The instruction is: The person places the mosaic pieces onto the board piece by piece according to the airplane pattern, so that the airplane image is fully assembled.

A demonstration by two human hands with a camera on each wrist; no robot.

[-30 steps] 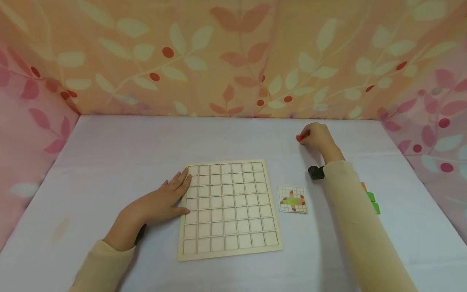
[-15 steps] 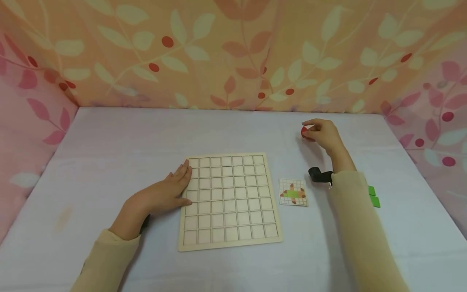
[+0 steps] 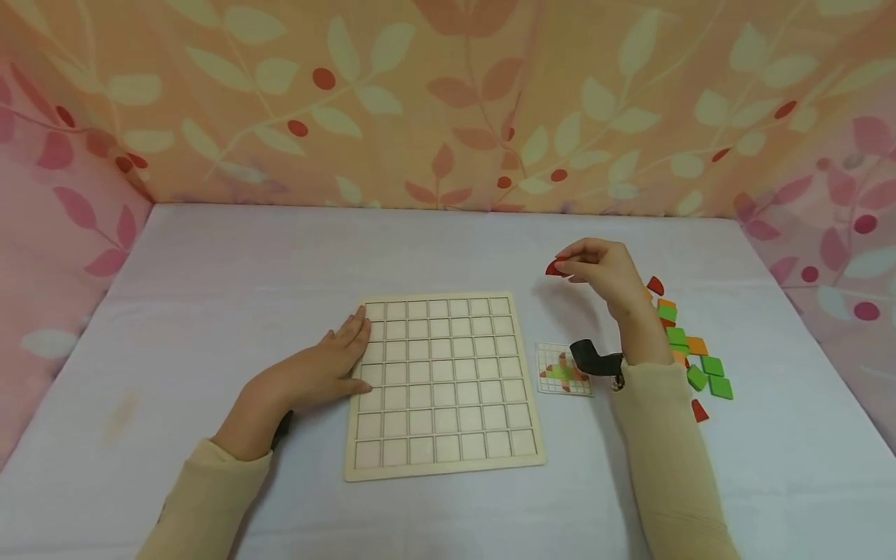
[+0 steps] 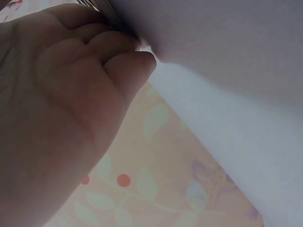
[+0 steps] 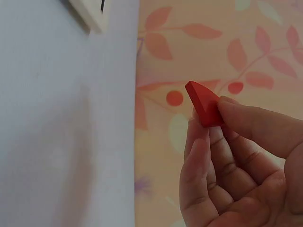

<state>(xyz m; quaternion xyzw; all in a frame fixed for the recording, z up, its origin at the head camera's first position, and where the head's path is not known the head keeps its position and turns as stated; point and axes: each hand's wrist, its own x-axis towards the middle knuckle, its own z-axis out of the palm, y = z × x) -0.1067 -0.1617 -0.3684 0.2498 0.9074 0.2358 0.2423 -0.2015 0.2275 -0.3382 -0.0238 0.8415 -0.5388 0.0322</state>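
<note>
My right hand (image 3: 607,274) is raised above the table, beyond the board's upper right corner. Between thumb and fingers it pinches a red quarter-round tile (image 3: 553,269), whose straight edge and flat face show in the right wrist view (image 5: 203,105). My left hand (image 3: 315,372) lies with fairly straight fingers along the left edge of a pale wooden grid board (image 3: 439,373), fingertips and thumb on its rim. In the left wrist view the palm side of this hand (image 4: 71,90) fills the left. No tiles sit in the grid's squares.
A small pattern card (image 3: 553,372) lies right of the board, partly covered by a black wrist-camera piece (image 3: 593,359). Loose green tiles (image 3: 712,365), orange tiles (image 3: 696,346) and red tiles (image 3: 699,411) lie right of my right forearm. Floral cloth (image 3: 448,117) walls the table's back.
My right hand, holding the red tile, has shifted left and turned the tile in its fingers. The forearm has uncovered more loose tiles. My left hand stays on the board's edge.
</note>
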